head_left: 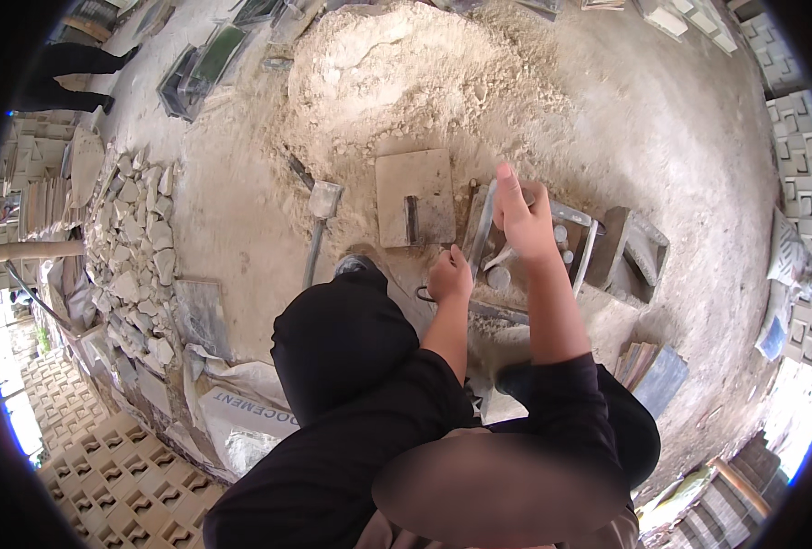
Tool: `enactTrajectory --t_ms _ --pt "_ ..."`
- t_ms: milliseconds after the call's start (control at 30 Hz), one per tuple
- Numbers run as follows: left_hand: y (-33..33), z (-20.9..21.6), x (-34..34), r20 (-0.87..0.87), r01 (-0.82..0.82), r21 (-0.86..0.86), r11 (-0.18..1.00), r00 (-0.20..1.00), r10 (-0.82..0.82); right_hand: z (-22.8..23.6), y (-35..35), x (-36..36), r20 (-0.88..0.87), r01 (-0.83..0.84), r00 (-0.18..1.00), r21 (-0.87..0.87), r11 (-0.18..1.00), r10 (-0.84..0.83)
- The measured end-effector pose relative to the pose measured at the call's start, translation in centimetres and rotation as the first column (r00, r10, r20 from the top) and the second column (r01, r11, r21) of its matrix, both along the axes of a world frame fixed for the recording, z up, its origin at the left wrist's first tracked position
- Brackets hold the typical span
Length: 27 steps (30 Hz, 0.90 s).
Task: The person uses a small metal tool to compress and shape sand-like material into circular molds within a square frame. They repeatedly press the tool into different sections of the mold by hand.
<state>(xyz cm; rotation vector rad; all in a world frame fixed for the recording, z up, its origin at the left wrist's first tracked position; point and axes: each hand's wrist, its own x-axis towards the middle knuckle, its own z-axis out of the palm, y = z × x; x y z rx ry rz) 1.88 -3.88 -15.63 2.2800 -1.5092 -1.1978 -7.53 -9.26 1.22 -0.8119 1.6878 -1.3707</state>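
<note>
A metal mould frame (481, 229) with round pieces (499, 277) inside lies on the ground in front of me. My right hand (525, 218) is closed over the frame, thumb pointing away from me; what its curled fingers hold is hidden. My left hand (450, 274) forms a fist at the frame's near left corner. A dark metal loop (425, 294) shows beside that fist, but I cannot make out what the fingers grip. Just beyond lies a square plate (397, 188) with a dark bar handle (411, 220). To its left is a hammer-like tool with a pale block head (325, 199).
A big heap of pale sand (387, 64) rises at the far side. Broken stone pieces (131, 229) are piled at left. An open box mould (633, 252) stands right of the frame. Stacked patterned blocks (140, 476) line the edges. Another person's legs (67, 78) show far left.
</note>
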Motion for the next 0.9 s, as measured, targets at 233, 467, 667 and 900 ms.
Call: enactTrajectory --t_ms 233,467,667,900 --pt "0.0 0.0 0.1 0.024 0.014 -0.006 1.000 1.000 -0.014 1.3 -0.5 -0.2 0.018 0.066 0.998 0.035 0.997 -0.067" --pt "0.0 0.0 -0.2 0.014 0.038 0.029 0.999 0.999 -0.038 0.7 0.3 -0.7 0.085 -0.062 0.994 0.002 0.998 0.062" --pt "-0.1 -0.4 0.3 0.008 0.028 -0.001 1.000 1.000 -0.028 -0.7 0.6 -0.1 0.177 -0.352 0.920 -0.014 0.936 0.349" --pt "-0.1 -0.3 0.2 0.012 0.034 0.009 0.999 0.999 -0.034 0.8 0.4 1.0 0.217 -0.619 0.749 -0.109 0.778 0.626"
